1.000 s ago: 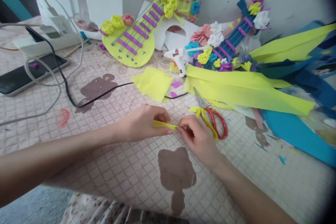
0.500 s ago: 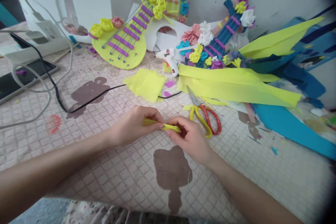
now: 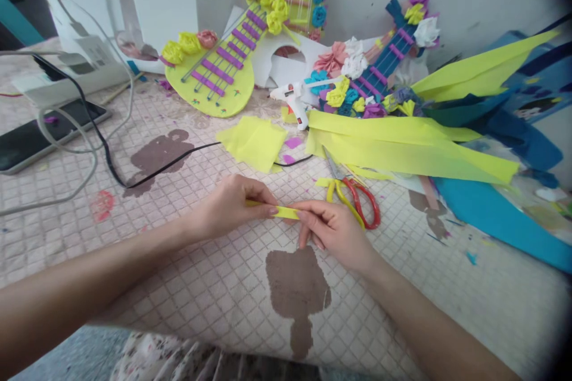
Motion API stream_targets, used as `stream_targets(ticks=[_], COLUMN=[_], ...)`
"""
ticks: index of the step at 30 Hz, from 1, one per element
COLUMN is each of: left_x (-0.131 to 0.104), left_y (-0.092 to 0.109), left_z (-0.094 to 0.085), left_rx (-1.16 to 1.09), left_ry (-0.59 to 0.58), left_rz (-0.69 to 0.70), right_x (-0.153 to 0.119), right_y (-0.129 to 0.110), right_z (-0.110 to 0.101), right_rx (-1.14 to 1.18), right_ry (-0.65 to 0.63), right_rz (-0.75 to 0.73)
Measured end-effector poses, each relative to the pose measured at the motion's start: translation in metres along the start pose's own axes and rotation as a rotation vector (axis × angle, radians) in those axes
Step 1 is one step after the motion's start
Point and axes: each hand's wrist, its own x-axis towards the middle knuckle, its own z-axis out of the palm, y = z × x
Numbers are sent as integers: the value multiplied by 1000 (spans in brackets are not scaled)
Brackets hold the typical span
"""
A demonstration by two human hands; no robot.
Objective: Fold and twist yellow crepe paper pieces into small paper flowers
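Note:
Between my hands is a narrow folded strip of yellow crepe paper (image 3: 286,212). My left hand (image 3: 232,207) is closed on its left part, thumb on top. The right end is pinched between thumb and forefinger of my right hand (image 3: 337,231), which covers the tip. Just beyond my right hand lie scissors (image 3: 354,190) with one yellow and one red handle. A loose pile of yellow crepe paper squares (image 3: 254,141) rests past my left hand, and a white glue gun (image 3: 292,104) stands behind it.
Guitar-shaped crafts, one yellow (image 3: 218,83) and one blue (image 3: 379,71), carry paper flowers at the back. Long yellow crepe strips (image 3: 402,143) and a blue sheet (image 3: 491,208) spread rightward. Left are a phone (image 3: 49,131), a power strip (image 3: 75,71) and a black cord (image 3: 107,161).
My right thumb and fingers have shifted onto the strip's right end, which now looks flatter and straighter. My left hand keeps its hold. The whole view has shifted slightly.

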Motion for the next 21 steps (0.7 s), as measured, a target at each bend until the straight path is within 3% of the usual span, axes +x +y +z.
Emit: stream_targets(ticks=[5, 14, 21], left_x=[2, 1, -5], left_y=[2, 1, 4], left_z=[-4, -4, 5], left_rx=[-53, -42, 6], left_ry=[-3, -14, -57], left_rz=[-61, -28, 8], right_x=[3, 1, 1], right_y=[3, 2, -2], right_z=[-5, -6, 1], right_rx=[190, 74, -97], right_ry=[1, -113, -22], right_rz=[29, 36, -103])
